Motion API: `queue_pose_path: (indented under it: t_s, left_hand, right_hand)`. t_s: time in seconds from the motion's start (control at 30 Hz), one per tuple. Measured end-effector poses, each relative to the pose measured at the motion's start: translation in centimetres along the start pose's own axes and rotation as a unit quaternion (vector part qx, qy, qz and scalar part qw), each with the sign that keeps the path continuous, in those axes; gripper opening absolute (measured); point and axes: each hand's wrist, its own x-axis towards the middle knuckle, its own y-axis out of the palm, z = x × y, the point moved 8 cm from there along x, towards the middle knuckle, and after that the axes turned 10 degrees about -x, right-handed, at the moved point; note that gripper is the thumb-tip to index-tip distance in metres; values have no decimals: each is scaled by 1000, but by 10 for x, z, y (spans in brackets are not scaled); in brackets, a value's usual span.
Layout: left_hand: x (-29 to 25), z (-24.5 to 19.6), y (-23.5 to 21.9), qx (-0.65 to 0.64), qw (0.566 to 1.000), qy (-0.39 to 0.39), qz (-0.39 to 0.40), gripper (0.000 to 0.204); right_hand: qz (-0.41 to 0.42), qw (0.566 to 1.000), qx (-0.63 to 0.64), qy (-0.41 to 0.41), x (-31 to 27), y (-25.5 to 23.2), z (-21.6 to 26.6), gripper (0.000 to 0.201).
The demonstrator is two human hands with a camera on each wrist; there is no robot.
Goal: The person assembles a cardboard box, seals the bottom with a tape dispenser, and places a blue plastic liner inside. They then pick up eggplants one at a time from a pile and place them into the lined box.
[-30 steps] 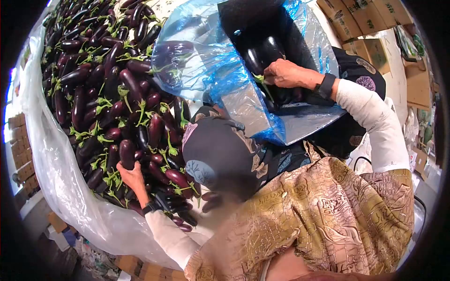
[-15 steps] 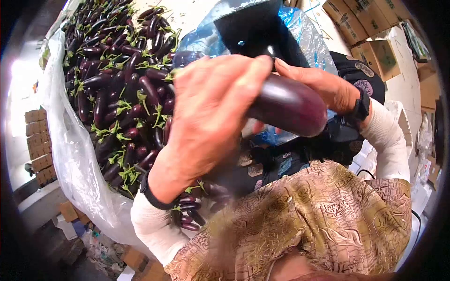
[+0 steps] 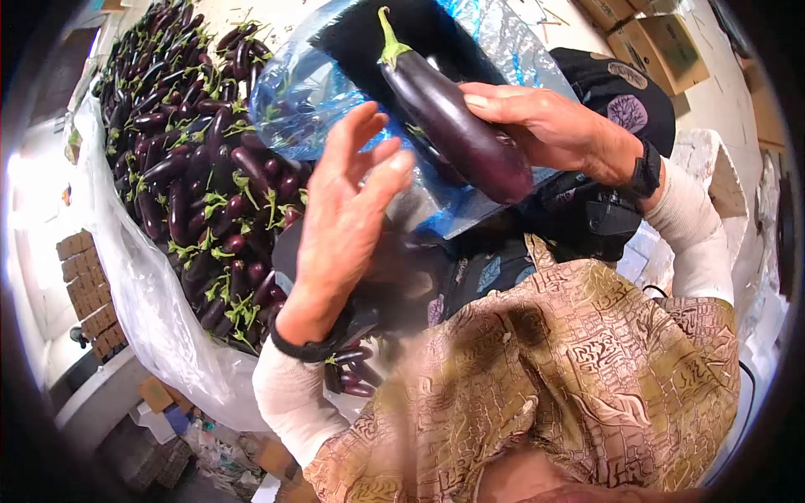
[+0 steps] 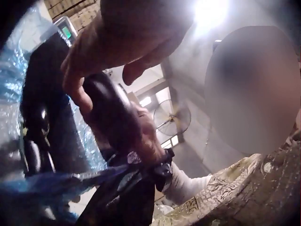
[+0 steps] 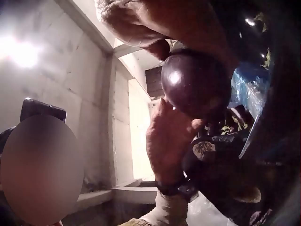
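My right hand (image 3: 558, 126) grips a dark purple eggplant (image 3: 457, 126) around its side, thumb on top. The eggplant is tilted, its green stem pointing to the far left and its rounded end toward me. My left hand (image 3: 344, 214) is just left of it, fingers spread, with nothing in its grasp. Beneath the eggplant stands a box with a dark inside (image 3: 356, 38), lined with blue plastic film (image 3: 289, 113). In the left wrist view, eggplants (image 4: 34, 157) lie in that box. The right wrist view shows the held eggplant's blunt end (image 5: 193, 84).
A large heap of eggplants (image 3: 197, 176) covers the left side, bordered by clear plastic sheeting (image 3: 159, 302). Cardboard boxes (image 3: 658, 54) stand at the far right. A white foam box (image 3: 713, 180) is beside my right arm. A scale display (image 4: 66, 32) shows behind the box.
My left hand lifted an eggplant from the heap to above the box, where both hands held it. The left hand has since let go and moved left; the right hand holds it, stem away.
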Motion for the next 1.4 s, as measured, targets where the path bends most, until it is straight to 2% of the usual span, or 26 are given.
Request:
queue_pose_path:
  t_s: [0.1, 0.17, 0.3, 0.4, 0.57, 0.67, 0.7, 0.73, 0.77, 0.83, 0.9, 1.0, 1.03, 1.1, 1.13, 1.23, 1.27, 1.3, 1.37, 1.4]
  left_hand:
    - [9, 21, 27, -45, 997, -58, 30, 65]
    - [13, 27, 30, -45, 996, -63, 45, 64]
    - [16, 33, 31, -18, 995, -68, 75, 64]
    - [19, 44, 27, -9, 995, -71, 72, 66]
    - [17, 41, 26, 43, 996, -62, 46, 68]
    - [18, 44, 19, 35, 996, -70, 52, 69]
    - [17, 41, 19, 27, 996, -52, 66, 70]
    - [16, 36, 20, 18, 996, -34, 79, 71]
    - [16, 33, 20, 16, 996, -32, 78, 71]
    - [15, 29, 10, -17, 999, -35, 9, 69]
    - [18, 32, 9, -45, 998, -32, -9, 65]
    - [27, 53, 25, -165, 975, -139, 49, 47]
    - [31, 57, 26, -163, 976, -137, 52, 47]
    - [35, 75, 22, -154, 967, -200, 34, 39]
    - [36, 80, 14, -118, 970, -213, -7, 35]
    - [45, 81, 11, -96, 972, -211, -25, 32]
    - [51, 79, 16, -80, 972, -221, -24, 32]
    - [58, 79, 19, -77, 972, -221, -22, 32]
    - [75, 76, 26, -62, 976, -210, 8, 35]
    - [76, 76, 27, -58, 976, -211, 9, 35]
  right_hand:
    - [-16, 999, 32, -13, 0, 1, -3, 54]
    - [-23, 999, 19, -11, 3, -3, -10, 55]
    - [-69, 996, -35, 34, 3, -16, -21, 59]
    - [-61, 994, -61, 68, 8, -20, -25, 61]
    - [-77, 993, -43, 74, 21, -15, -24, 58]
    - [-77, 984, -139, 82, 31, -39, -21, 53]
    - [-76, 984, -150, 52, 27, -35, -4, 55]
    - [-83, 987, -126, 57, 26, -46, -1, 56]
    - [-89, 989, -102, 62, 25, -51, 6, 56]
    - [-97, 992, -64, 38, 17, -51, 19, 52]
    - [-55, 996, -71, 23, 17, -43, 19, 49]
    - [-22, 997, -70, 22, 21, -14, -6, 43]
    - [-9, 996, -77, 55, 18, 0, -13, 55]
    - [-44, 971, -215, 97, 10, -1, -9, 56]
    - [1, 943, -332, 16, 10, -4, -1, 56]
    - [5, 928, -369, 43, -2, -8, 7, 54]
    - [-29, 914, -393, 96, 4, -21, -2, 52]
    - [-36, 896, -430, 108, 1, -26, 7, 51]
    - [-83, 876, -470, -68, 2, -45, 35, 53]
    - [-85, 877, -467, -70, 0, -53, 29, 53]
